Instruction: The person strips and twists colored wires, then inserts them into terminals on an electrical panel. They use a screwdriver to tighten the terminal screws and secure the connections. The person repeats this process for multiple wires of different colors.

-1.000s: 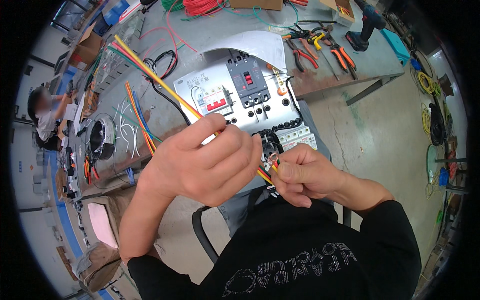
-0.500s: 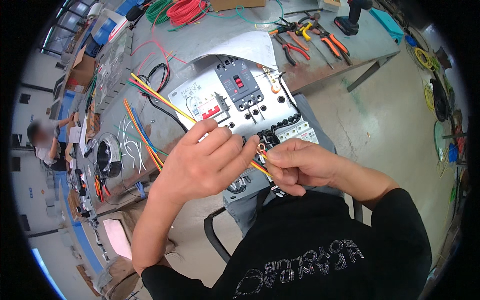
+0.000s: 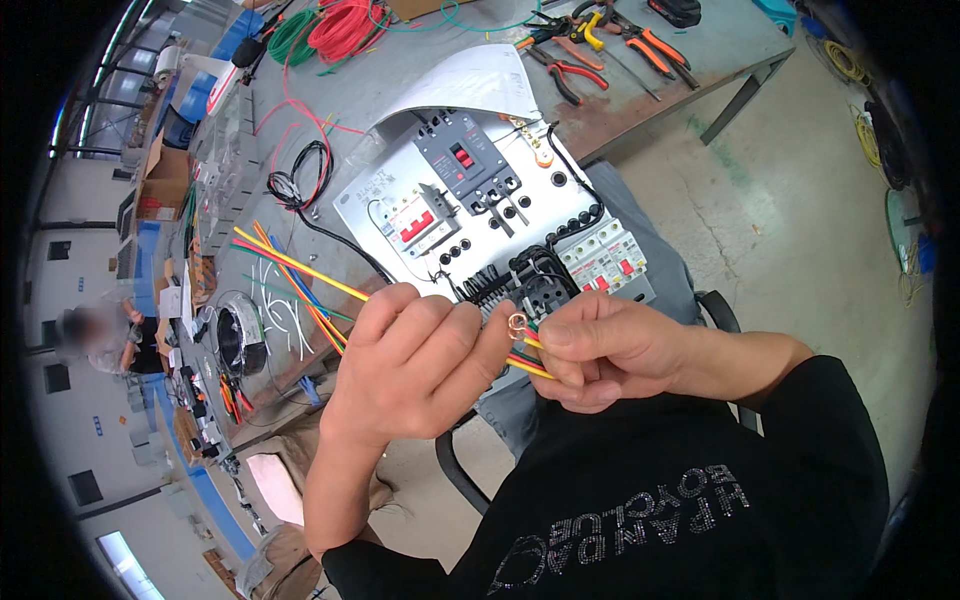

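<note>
Pinches copper wires (image 3: 531,367) mid-frame in right hand (image 3: 612,350), curls left hand (image 3: 415,365) around them: likely light, springy, best held by insulation (image 3: 310,268).

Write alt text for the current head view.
A person's left hand and right hand hold yellow, red and green wires, a copper ring between the hands. Beyond is a pale panel with switches; pliers and wire coils lie on a table.

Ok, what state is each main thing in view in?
Left hand: closed around coloured wires
Right hand: pinching wire near copper-coloured loops
Coloured wires: bunched together
Copper-coloured loops: bare
Paper sheet: curled
Red wire coil: wound
Red-handled pliers: handles spread
Large breaker: mounted, toggle position unclear
</note>
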